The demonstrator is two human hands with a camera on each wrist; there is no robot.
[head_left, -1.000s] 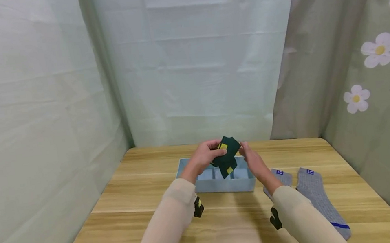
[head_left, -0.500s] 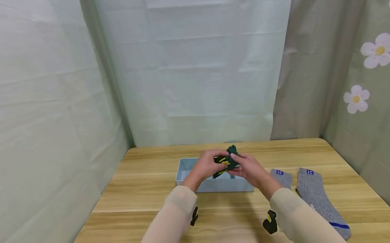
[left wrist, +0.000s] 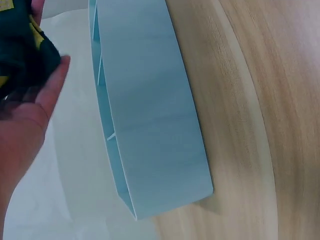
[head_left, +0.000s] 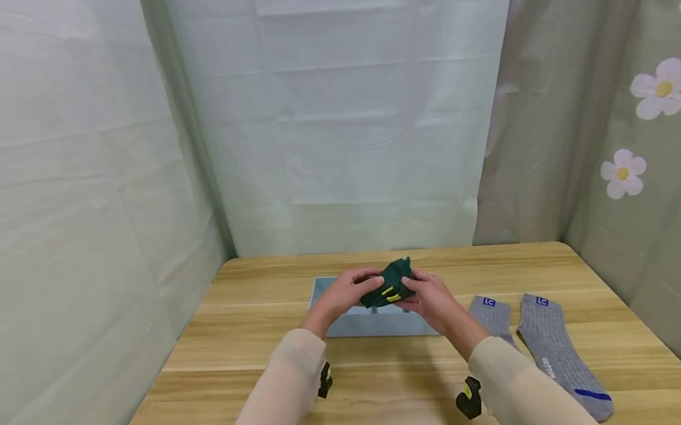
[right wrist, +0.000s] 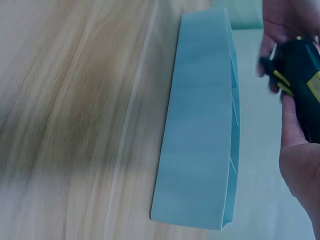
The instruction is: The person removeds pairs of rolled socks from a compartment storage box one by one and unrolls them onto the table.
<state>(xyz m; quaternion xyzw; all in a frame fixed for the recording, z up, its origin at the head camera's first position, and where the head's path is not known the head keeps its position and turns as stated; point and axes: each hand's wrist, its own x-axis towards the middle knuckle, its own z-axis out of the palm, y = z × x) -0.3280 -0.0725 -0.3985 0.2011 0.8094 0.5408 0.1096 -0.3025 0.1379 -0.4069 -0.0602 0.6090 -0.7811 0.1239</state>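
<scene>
Both hands hold a bundle of dark green socks (head_left: 393, 281) with yellow markings, folded into a compact roll, above a pale blue divided box (head_left: 381, 324). My left hand (head_left: 345, 294) grips the bundle's left end, thumb on the near side. On the right end, my right hand (head_left: 435, 302) pinches it between thumb and fingers. In the right wrist view the roll (right wrist: 301, 75) looks rounded, with a yellow-striped edge sticking out. The left wrist view shows only part of the green fabric (left wrist: 22, 55). Hands and socks cover much of the box's compartments.
Two grey socks with blue labels lie flat on the table's right side, one longer sock (head_left: 555, 349) and one partly behind the right forearm (head_left: 491, 313). The wooden table (head_left: 207, 374) is bounded by hanging curtains (head_left: 337, 134) at the back and sides.
The green socks went from a loose folded shape to a tighter roll. My right hand came in from beside the fabric and took hold of it; both hands shifted slightly lower and leftward.
</scene>
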